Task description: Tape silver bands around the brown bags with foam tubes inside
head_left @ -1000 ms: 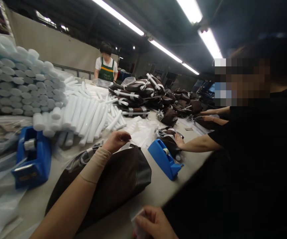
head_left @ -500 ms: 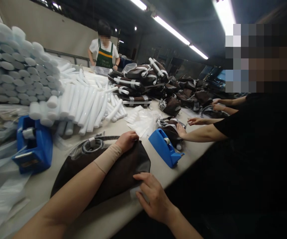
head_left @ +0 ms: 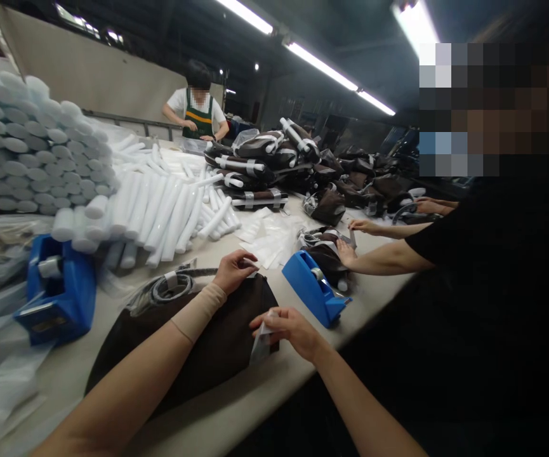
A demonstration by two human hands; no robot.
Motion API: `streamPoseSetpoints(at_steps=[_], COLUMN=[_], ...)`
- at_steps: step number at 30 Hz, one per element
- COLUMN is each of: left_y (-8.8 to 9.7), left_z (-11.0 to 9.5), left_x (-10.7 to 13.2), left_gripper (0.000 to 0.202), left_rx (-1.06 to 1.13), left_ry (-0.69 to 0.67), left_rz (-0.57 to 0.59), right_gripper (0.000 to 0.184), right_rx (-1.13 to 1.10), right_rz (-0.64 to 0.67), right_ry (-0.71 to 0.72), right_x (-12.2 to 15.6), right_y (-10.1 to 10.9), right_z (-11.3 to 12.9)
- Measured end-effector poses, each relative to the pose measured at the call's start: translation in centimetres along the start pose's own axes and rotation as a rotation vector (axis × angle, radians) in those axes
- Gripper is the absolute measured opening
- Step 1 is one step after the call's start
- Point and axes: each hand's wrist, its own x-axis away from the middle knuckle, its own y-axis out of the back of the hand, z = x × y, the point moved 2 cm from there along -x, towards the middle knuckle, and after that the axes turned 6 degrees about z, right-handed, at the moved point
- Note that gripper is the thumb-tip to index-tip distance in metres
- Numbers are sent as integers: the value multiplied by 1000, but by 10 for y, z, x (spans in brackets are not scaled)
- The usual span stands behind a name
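Observation:
A dark brown bag lies on the table in front of me. My left hand rests on its far edge with the fingers curled, pinching the edge of the bag. My right hand is at the bag's near right corner and pinches a small clear plastic piece between thumb and fingers. A coiled strap with a grey band lies at the bag's left end.
A blue tape dispenser stands right of the bag, another at the left. White foam tubes and stacked rolls fill the left. Brown bags pile behind. A co-worker's hands work at my right; another person stands at the far end.
My right hand has lifted from lying flat on the bag and now pinches the clear plastic piece. My left hand stays at the bag's far edge. The view shifted slightly.

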Motion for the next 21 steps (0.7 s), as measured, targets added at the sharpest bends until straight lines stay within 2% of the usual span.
streamPoseSetpoints(at_steps=[4,9,12,16,18,21], left_y=[-2,-3,-1,-1,-1,-3], left_z=[-4,-6,-7,-8,-8,-8], left_x=[3,3,2,3,4,4], left_gripper=[34,33,33,41,49,72], left_rx=[59,66,51,58,64,71], left_ry=[11,1,-9,11,32,80], left_rz=[5,-13,-41,-49,-44,-54], right_gripper=[37,42,44,30,26,29], right_rx=[-237,-294,-194,137,249,217], right_rz=[-123,-103,-177,-420,-490,-520], right_ry=[-38,10,63,262,322,317], right_x=[-16,-14,-15,-30,-40,-51], right_y=[1,0,-2,-5,-5,0], right_z=[2,6,4,0,-4,-11])
